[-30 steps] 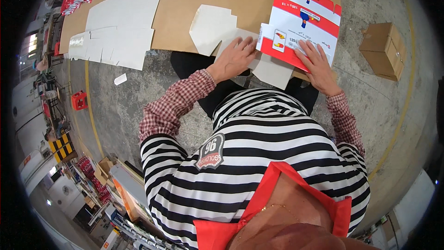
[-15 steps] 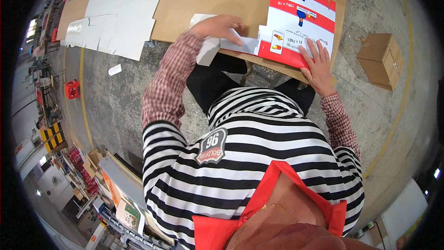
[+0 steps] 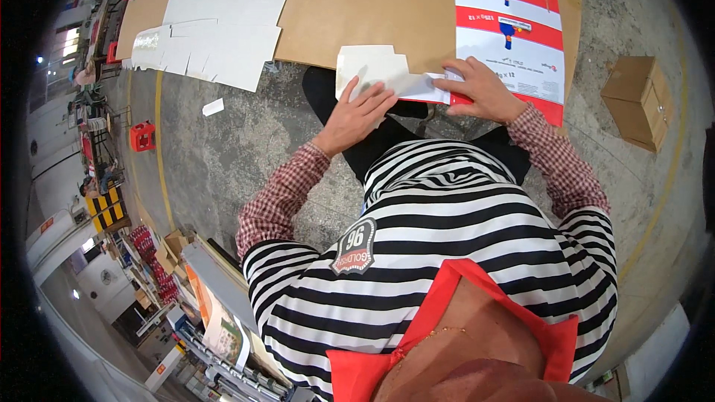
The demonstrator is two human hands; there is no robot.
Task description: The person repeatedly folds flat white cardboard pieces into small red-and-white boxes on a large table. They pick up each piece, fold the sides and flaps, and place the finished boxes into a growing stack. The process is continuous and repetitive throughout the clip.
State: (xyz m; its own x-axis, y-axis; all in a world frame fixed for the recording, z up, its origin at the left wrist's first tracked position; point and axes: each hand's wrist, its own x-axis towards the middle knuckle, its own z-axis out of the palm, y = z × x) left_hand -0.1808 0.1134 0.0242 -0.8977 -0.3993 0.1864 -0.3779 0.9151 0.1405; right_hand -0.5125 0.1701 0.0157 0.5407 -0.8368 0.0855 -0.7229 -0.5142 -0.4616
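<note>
A flat carton blank (image 3: 509,59), printed red, white and blue, lies at the near right part of the brown table. From its left side runs a narrow white strip ending in a wider white cardboard flap (image 3: 366,61), laid flat. My left hand (image 3: 359,115) rests on the flap's near edge, fingers stretched out. My right hand (image 3: 484,93) is at the fold between strip and printed panel, its fingers bent and gripping a small white tab there. The part of the panel under my right hand is hidden.
Large white cardboard sheets (image 3: 216,18) lie on the left of the brown table (image 3: 365,0), overhanging its near edge. A brown cardboard box (image 3: 637,100) stands on the floor at right. A red crate (image 3: 142,136) and a white scrap (image 3: 213,107) are on the floor at left.
The white flap now lies flat instead of bent up. My left hand has come nearer onto its edge, and my right hand has moved left from the printed panel to the fold.
</note>
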